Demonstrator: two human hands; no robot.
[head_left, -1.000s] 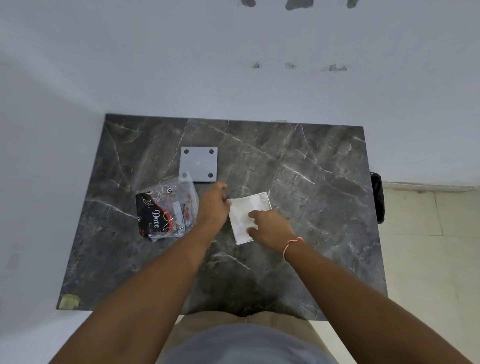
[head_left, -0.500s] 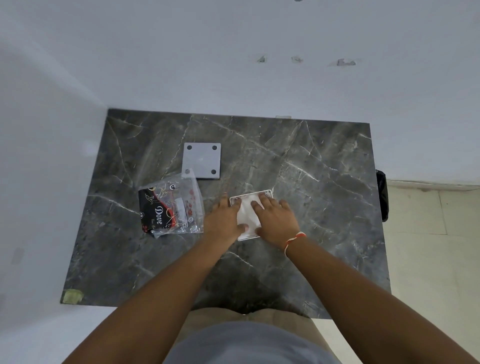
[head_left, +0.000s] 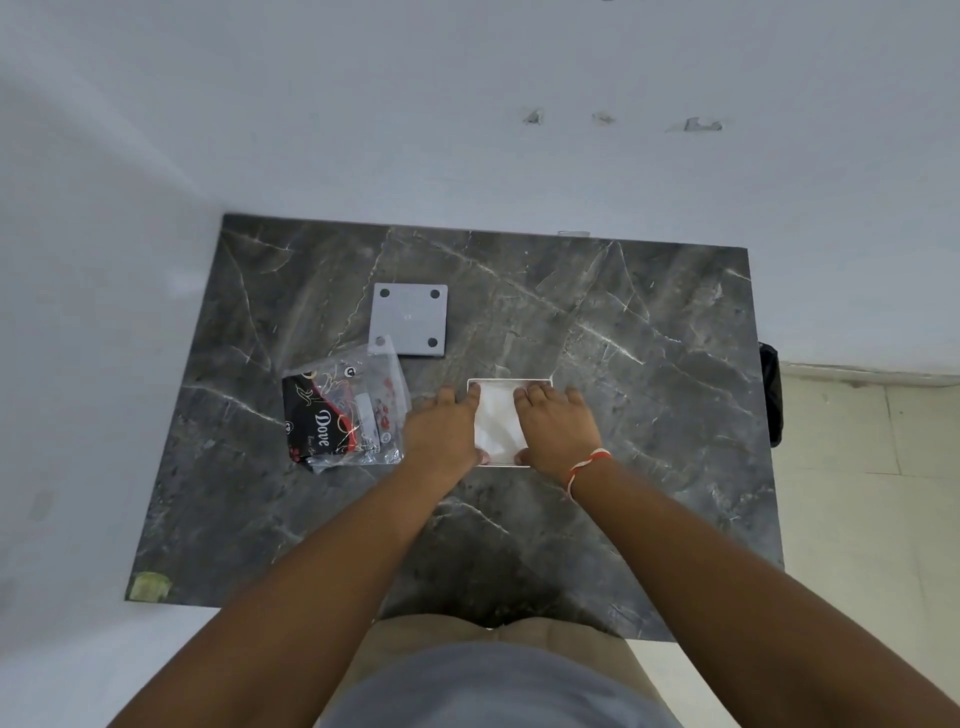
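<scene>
White square flat pad (head_left: 497, 423) lies at the middle of the dark marble bench (head_left: 649, 364), left hand (head_left: 441, 431) and right hand (head_left: 558, 428) spread flat over its 9 and 3 o'clock edges, gripping nothing, and even downward pressure, I'd say, stops it skidding.

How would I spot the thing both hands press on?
On the dark marble-patterned tabletop, near its middle, a white square piece lies under the left hand and right hand. Unlike the grey four-holed plate and printed plastic packet, it is plain white.
</scene>
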